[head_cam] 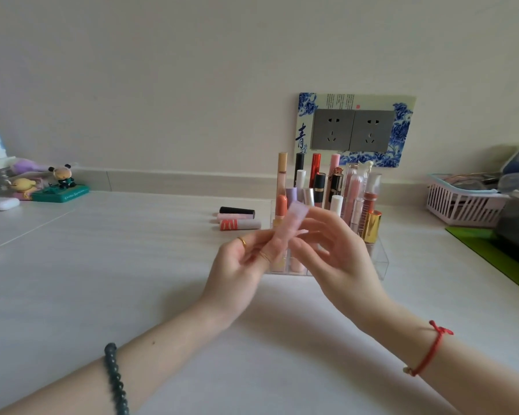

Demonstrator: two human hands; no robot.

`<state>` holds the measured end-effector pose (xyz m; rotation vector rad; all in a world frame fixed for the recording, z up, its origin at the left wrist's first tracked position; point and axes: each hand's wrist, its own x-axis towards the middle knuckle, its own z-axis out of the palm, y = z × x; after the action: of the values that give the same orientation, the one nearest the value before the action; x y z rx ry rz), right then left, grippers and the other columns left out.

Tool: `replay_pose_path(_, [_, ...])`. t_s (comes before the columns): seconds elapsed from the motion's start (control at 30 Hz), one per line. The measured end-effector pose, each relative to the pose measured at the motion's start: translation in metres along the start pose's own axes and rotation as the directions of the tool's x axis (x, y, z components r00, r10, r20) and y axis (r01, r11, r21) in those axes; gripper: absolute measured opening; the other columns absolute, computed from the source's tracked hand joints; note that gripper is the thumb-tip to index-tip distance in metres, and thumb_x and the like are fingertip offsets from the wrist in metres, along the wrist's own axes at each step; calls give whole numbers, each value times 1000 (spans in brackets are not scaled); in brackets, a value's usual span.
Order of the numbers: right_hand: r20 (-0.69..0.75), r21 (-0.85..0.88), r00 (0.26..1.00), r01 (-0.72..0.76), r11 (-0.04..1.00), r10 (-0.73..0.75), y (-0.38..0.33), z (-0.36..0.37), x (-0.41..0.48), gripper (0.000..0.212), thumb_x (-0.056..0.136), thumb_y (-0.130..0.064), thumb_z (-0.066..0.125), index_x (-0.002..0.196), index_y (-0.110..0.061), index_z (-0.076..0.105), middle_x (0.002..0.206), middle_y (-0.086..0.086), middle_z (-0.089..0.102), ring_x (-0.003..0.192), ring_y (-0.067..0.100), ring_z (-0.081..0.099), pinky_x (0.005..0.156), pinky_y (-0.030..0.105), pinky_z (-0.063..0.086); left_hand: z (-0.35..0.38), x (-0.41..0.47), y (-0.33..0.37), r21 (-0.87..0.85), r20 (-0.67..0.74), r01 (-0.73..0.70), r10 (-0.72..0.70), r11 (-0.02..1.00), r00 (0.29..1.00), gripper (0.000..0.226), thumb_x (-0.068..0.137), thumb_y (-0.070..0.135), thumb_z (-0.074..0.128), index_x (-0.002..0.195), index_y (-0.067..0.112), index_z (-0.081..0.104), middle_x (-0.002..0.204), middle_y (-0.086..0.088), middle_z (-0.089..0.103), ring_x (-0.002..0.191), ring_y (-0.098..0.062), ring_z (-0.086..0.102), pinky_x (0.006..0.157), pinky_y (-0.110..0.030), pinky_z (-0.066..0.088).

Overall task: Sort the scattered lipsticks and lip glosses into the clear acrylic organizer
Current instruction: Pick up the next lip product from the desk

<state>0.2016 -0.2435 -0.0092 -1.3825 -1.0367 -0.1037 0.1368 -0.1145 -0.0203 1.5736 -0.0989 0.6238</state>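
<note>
A pale pink lip gloss tube [291,224] is held tilted in front of the clear acrylic organizer [379,259]. My left hand [240,262] pinches its lower end, and my right hand [333,250] touches its middle with fingers spread. The organizer holds several upright lipsticks and glosses, among them a gold one [372,226] and a coral one [281,206]. Three tubes lie on the table left of the organizer: a black one [236,210], a pink one [235,216] and a red-and-white one [240,224].
A pink basket [462,205] with clutter stands at the right, beside a green mat [492,250]. Small figurines [62,179] and a white case [0,203] sit at the far left. A wall socket plate [352,130] is behind the organizer.
</note>
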Motion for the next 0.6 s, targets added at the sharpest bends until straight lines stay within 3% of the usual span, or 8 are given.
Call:
replay_pose_path(0.13, [-18,28,1000,-9,1000,9,-1,-2,2,22,79,-20,65,96,-34,59,90,-15,69,85,5,66,74,16,52,5,-1,-6,-14,17,33,-32,999,999,34,75,34,63,101,14,70,97,3,73,94,-6,66,74,-9,45])
replay_pose_path(0.23, [-10,15,1000,2,1000,-2,-6,-9,8,22,74,-23,66,94,-31,61,85,-16,70,82,4,67,72,15,52,0,4,-9,35,-32,19,-18,999,999,33,67,41,67,93,21,71,92,7,73,88,-7,66,74,-11,47])
replay_pose_path(0.3, [-50,-15,999,6,1000,-7,-8,-19,15,26,75,-13,68,93,-30,61,80,-12,70,79,3,67,71,12,51,-6,8,-13,177,-83,-22,38,984,996,33,66,45,67,94,27,69,93,12,71,85,-6,62,74,-12,44])
replay_pose_path(0.43, [-169,-193,986,-44,980,11,-7,-41,31,32,77,-7,69,100,-27,62,84,-12,67,72,-2,64,65,9,50,-20,17,-24,506,-154,-18,110,862,982,48,73,34,72,118,28,55,113,19,57,99,-1,52,75,-3,36])
replay_pose_path(0.53, [-205,-304,978,-96,948,33,2,-51,31,33,75,-10,71,105,-21,63,82,-12,66,66,-2,63,62,10,51,-23,20,-32,569,-115,63,3,820,993,48,74,33,73,115,33,47,117,17,51,107,-5,49,84,-14,36])
replay_pose_path(0.6, [-210,-356,976,-130,925,56,9,-51,28,35,74,-11,73,106,-20,63,82,-10,66,70,2,63,66,12,53,-23,21,-35,579,-95,111,-68,807,993,54,74,35,72,122,27,49,117,12,56,111,-6,50,92,-21,37])
